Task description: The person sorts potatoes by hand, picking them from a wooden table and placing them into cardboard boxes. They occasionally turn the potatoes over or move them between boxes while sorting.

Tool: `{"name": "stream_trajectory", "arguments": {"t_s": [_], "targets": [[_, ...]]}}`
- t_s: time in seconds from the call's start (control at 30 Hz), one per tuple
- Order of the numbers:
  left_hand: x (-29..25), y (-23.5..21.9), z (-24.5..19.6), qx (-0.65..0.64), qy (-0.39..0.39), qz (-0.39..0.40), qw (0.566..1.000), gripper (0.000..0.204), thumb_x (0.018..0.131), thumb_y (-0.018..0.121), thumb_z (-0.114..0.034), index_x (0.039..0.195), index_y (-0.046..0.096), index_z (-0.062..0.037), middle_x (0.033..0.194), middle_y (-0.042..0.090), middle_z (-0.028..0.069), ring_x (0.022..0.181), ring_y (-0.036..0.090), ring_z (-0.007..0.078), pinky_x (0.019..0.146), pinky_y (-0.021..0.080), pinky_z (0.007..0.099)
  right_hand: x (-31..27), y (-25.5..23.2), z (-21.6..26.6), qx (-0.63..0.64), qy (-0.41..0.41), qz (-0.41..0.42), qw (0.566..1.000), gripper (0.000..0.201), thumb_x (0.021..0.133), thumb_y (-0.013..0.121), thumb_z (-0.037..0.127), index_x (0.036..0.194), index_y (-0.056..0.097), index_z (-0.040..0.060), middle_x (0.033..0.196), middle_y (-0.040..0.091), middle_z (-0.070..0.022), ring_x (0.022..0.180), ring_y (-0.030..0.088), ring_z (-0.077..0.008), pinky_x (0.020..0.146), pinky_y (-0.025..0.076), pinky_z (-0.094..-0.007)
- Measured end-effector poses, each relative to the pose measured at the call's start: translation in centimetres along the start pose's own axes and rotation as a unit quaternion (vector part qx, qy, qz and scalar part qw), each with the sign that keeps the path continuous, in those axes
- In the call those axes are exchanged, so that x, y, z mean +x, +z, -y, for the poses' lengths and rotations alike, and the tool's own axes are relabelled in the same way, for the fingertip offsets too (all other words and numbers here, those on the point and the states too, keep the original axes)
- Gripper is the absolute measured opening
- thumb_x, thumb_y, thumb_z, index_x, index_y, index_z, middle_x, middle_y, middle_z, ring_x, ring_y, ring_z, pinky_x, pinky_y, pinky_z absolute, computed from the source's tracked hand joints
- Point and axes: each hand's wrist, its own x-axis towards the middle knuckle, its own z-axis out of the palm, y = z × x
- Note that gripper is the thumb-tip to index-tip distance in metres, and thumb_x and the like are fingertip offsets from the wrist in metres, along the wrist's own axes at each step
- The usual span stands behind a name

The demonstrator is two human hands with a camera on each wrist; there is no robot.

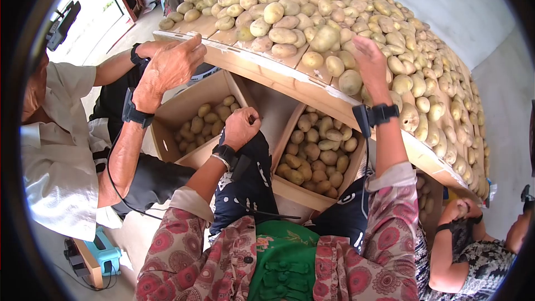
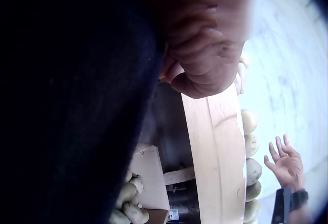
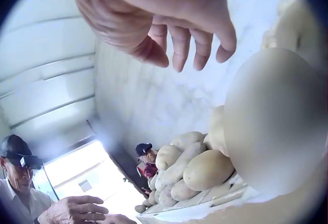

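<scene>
Potatoes [image 1: 402, 84], pale-yellow, oval, heaped on tan wooden table [image 1: 290, 85] and inside tan open-topped box [image 1: 296, 192] below, with right hand [image 1: 372, 69] free, fingers loosely splayed, left hand [image 1: 242, 128] fisted, nothing visible inside; probably best lifted singly, palm-cupped, without unsettling neighbours.

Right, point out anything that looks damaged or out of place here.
A ragged white strip runs along the edge of the wooden table, beside the potatoes. It looks odd against the bare wood, perhaps a peeling covering, though I cannot tell.
</scene>
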Motion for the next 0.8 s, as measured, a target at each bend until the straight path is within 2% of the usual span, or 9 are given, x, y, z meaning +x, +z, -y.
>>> {"name": "stream_trajectory", "arguments": {"t_s": [0.03, 0.23, 0.33, 0.43, 0.47, 0.5, 0.67, 0.73, 0.8], "targets": [[0.1, 0.0, 0.1, -0.008, -0.001, 0.003, 1.000, 0.009, 0.068, 0.059, -0.015, 0.073, 0.060, -0.0070, 0.076, 0.062, 0.0121, 0.078, 0.059, 0.0307, 0.071, 0.047, 0.0377, -1.1, 0.0, -0.1, 0.049, 0.019, -0.059, 0.997, 0.029, 0.083, 0.053, 0.002, 0.112, 0.056, -0.0010, 0.109, 0.061, -0.0079, 0.104, 0.056, -0.0166, 0.090, 0.042, -0.0263], [0.1, 0.7, 0.0, -0.003, 0.006, 0.000, 1.000, 0.009, 0.068, 0.059, -0.015, 0.072, 0.060, -0.0069, 0.076, 0.062, 0.0116, 0.075, 0.060, 0.0296, 0.069, 0.048, 0.0370, -12.9, -0.5, -0.6, 0.205, 0.124, -0.101, 0.966, 0.015, 0.090, 0.054, 0.010, 0.101, 0.060, 0.0025, 0.093, 0.064, -0.0050, 0.083, 0.060, -0.0101, 0.072, 0.047, -0.0223], [0.4, 1.2, 0.5, -0.003, 0.036, -0.008, 0.999, 0.010, 0.069, 0.060, -0.016, 0.071, 0.061, -0.0071, 0.071, 0.062, 0.0101, 0.065, 0.060, 0.0266, 0.064, 0.049, 0.0350, -18.9, -0.9, -3.9, 0.278, 0.229, -0.140, 0.922, 0.016, 0.091, 0.053, 0.017, 0.097, 0.060, 0.0048, 0.087, 0.064, -0.0045, 0.077, 0.060, -0.0094, 0.067, 0.048, -0.0211], [0.3, 2.0, 1.1, 0.037, 0.078, -0.029, 0.996, 0.010, 0.072, 0.058, -0.017, 0.073, 0.063, -0.0090, 0.067, 0.063, 0.0088, 0.064, 0.063, 0.0222, 0.061, 0.049, 0.0325, -23.3, -1.5, -6.7, 0.266, 0.355, -0.188, 0.876, 0.022, 0.092, 0.053, 0.026, 0.095, 0.061, 0.0064, 0.084, 0.064, -0.0024, 0.074, 0.059, -0.0089, 0.064, 0.047, -0.0214], [0.1, 1.8, 0.9, 0.030, 0.048, 0.000, 0.998, 0.010, 0.073, 0.058, -0.018, 0.075, 0.064, -0.0093, 0.066, 0.063, 0.0080, 0.063, 0.063, 0.0221, 0.061, 0.049, 0.0318, -24.4, -1.7, -7.2, 0.259, 0.365, -0.160, 0.880, 0.021, 0.091, 0.054, 0.026, 0.095, 0.061, 0.0064, 0.086, 0.064, -0.0026, 0.075, 0.059, -0.0089, 0.063, 0.047, -0.0218], [0.3, 2.0, 0.9, -0.006, -0.030, 0.049, 0.998, 0.014, 0.071, 0.059, -0.023, 0.076, 0.063, -0.0111, 0.073, 0.064, 0.0103, 0.072, 0.062, 0.0281, 0.069, 0.049, 0.0369, -25.3, -1.7, -8.1, 0.233, 0.402, -0.130, 0.876, 0.021, 0.090, 0.055, 0.025, 0.097, 0.061, 0.0057, 0.087, 0.063, -0.0033, 0.076, 0.059, -0.0085, 0.064, 0.046, -0.0215], [0.1, 1.7, 0.4, 0.044, -0.023, 0.038, 0.998, 0.013, 0.070, 0.060, -0.023, 0.076, 0.064, -0.0121, 0.068, 0.064, 0.0079, 0.067, 0.063, 0.0247, 0.067, 0.049, 0.0353, -28.8, 0.0, -12.6, 0.102, 0.481, 0.004, 0.871, 0.029, 0.084, 0.060, 0.023, 0.103, 0.060, 0.0018, 0.091, 0.063, -0.0076, 0.081, 0.059, -0.0123, 0.069, 0.047, -0.0243], [0.2, 1.8, 0.2, 0.041, -0.029, 0.043, 0.998, 0.013, 0.070, 0.060, -0.023, 0.076, 0.064, -0.0123, 0.068, 0.064, 0.0076, 0.067, 0.063, 0.0244, 0.067, 0.049, 0.0352, -29.6, 0.8, -13.2, -0.072, 0.445, 0.138, 0.882, 0.033, 0.081, 0.063, 0.020, 0.109, 0.060, 0.0025, 0.090, 0.062, -0.0054, 0.074, 0.056, -0.0104, 0.063, 0.045, -0.0227], [0.2, 1.7, 0.3, 0.045, -0.034, 0.045, 0.997, 0.013, 0.070, 0.060, -0.023, 0.076, 0.064, -0.0126, 0.067, 0.064, 0.0076, 0.067, 0.063, 0.0241, 0.067, 0.049, 0.0346, -30.4, 1.5, -13.9, -0.053, 0.459, 0.156, 0.873, 0.036, 0.078, 0.064, 0.020, 0.109, 0.061, 0.0014, 0.094, 0.063, -0.0073, 0.076, 0.057, -0.0136, 0.065, 0.046, -0.0261]]}}
